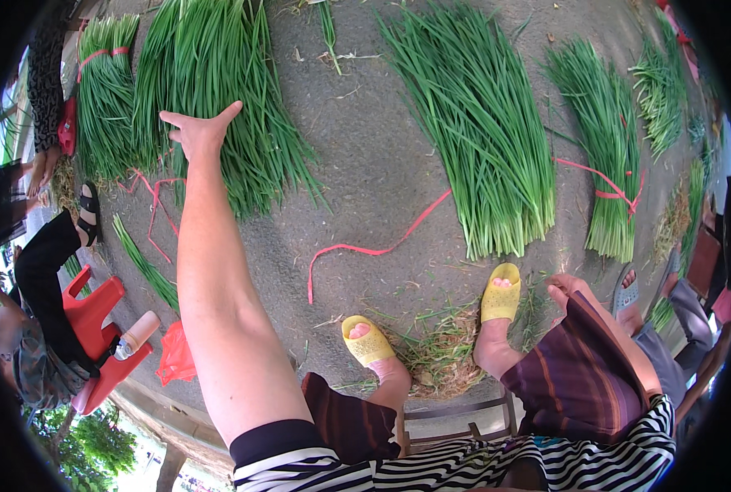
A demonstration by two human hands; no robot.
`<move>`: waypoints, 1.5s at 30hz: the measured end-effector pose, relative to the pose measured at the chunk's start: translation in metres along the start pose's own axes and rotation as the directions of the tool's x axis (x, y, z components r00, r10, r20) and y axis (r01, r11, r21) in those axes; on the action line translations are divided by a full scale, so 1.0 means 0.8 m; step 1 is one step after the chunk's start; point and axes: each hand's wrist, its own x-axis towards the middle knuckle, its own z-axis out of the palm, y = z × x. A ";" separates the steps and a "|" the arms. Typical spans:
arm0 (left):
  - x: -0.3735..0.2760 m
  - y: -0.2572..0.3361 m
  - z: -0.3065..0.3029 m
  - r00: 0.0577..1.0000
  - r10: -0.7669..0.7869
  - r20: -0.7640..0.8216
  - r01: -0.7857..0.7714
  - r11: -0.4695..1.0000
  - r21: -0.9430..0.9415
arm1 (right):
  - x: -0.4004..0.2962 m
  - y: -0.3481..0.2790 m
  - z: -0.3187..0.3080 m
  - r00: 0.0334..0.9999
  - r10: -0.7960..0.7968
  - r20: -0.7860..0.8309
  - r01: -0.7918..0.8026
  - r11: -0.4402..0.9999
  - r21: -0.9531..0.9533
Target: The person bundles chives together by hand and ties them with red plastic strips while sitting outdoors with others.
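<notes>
My left hand (204,132) reaches far forward with thumb and fingers spread, resting on or just over a broad pile of garlic chives (218,67). It is not closed around any of the leaves. My right hand (565,288) is beside my right knee with its fingers bent; whether they hold anything is hidden. Ahead of it lies a large loose sheaf of garlic chives (482,135), pale stem ends towards me. From under this sheaf a red plastic strip (365,249) trails over the pavement.
Tied chive bundles lie at far left (104,92) and right (611,147). Between my yellow slippers (500,295) is a heap of plant trimmings (445,357). A red plastic bag (178,353) and red stool (98,326) with a bottle (136,335) are at left. People sit on both sides.
</notes>
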 end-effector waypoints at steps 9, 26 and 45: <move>0.004 0.031 -0.015 0.977 -0.105 0.187 0.038 0.942 0.334 | 0.002 0.008 0.006 0.999 0.030 -0.019 -0.027 0.994 0.107; 0.028 0.014 -0.034 0.957 0.279 -0.079 -0.261 0.947 0.186 | 0.013 0.080 0.000 0.999 0.015 -0.031 -0.008 0.978 0.210; -0.210 -0.170 -0.157 0.811 0.583 0.060 -0.571 0.809 -0.140 | 0.018 0.111 0.030 0.997 -0.026 -0.072 0.025 1.000 -0.019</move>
